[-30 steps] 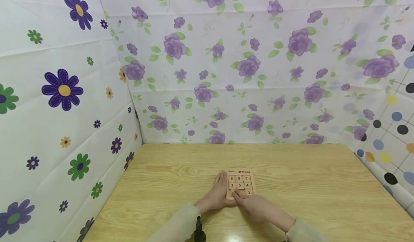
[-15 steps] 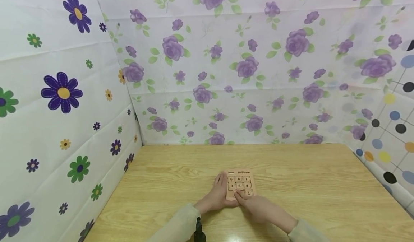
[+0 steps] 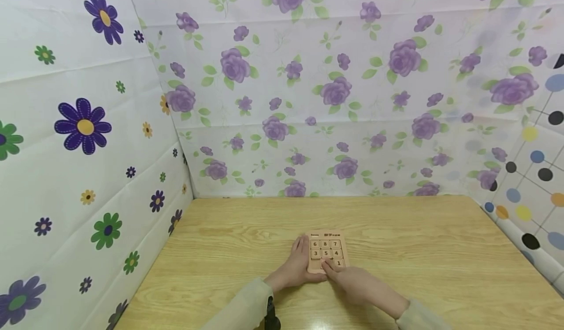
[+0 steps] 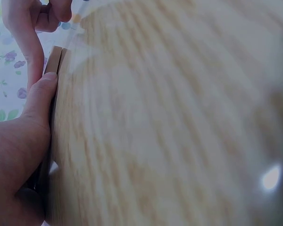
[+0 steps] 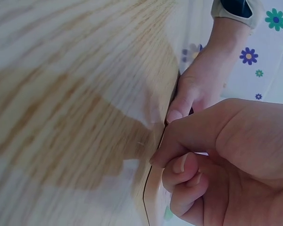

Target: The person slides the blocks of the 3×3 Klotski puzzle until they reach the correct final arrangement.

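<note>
In the head view a light wooden number slide puzzle [image 3: 329, 234] lies flat on the table. Its top row reads 6, 8, 7 and the middle row 3, 5, 4. The 1 tile [image 3: 339, 263] sits at the bottom right, while the bottom-left space is bare. My left hand [image 3: 294, 266] holds the board, fingers along its left side and thumb along the near edge. With one fingertip, my right hand [image 3: 354, 282] presses a bottom-row tile, whose number is hidden. In the right wrist view the other fingers [image 5: 188, 190] are folded in.
The wood-grain table [image 3: 246, 222] surrounds the puzzle. Flowered cloth [image 3: 282, 75] hangs along its back edge. Another flowered cloth [image 3: 88, 173] stands at the left, and a dotted cloth [image 3: 542, 198] at the right.
My right fingertip has slid a little to the right with the bottom-row tile, baring the bottom-left space. The left hand has stayed on the board.
</note>
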`<state>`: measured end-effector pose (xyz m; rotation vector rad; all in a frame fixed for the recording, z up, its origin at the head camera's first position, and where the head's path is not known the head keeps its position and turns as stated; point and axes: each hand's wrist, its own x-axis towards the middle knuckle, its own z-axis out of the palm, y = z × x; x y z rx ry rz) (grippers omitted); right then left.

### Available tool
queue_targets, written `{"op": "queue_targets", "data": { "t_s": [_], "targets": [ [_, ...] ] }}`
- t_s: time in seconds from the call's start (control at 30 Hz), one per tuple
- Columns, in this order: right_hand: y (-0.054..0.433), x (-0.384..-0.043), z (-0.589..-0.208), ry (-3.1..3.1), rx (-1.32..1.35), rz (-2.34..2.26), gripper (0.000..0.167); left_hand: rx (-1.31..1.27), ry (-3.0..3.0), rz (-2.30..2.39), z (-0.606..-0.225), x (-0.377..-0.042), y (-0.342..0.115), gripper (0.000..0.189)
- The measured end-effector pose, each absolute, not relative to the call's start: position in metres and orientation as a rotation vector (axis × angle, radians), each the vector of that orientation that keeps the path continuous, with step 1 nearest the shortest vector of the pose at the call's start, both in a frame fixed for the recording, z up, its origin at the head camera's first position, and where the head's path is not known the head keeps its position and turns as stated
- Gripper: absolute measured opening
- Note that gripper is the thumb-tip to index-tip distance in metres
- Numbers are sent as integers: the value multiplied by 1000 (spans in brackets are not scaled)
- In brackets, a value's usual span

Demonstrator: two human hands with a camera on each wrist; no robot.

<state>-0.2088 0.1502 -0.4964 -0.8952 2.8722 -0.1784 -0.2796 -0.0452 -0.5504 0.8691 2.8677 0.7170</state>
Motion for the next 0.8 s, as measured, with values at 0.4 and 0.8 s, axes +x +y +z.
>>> {"op": "queue_targets", "data": {
  "t_s": [0.4, 0.8],
  "targets": [
    [154, -205, -495, 2885, -890, -159, 67, 837, 2841, 752, -551, -280, -46, 126],
    [152, -208, -498, 2916, -915, -143, 69, 836, 2861, 732, -550, -280, -45, 126]
  ]
}}
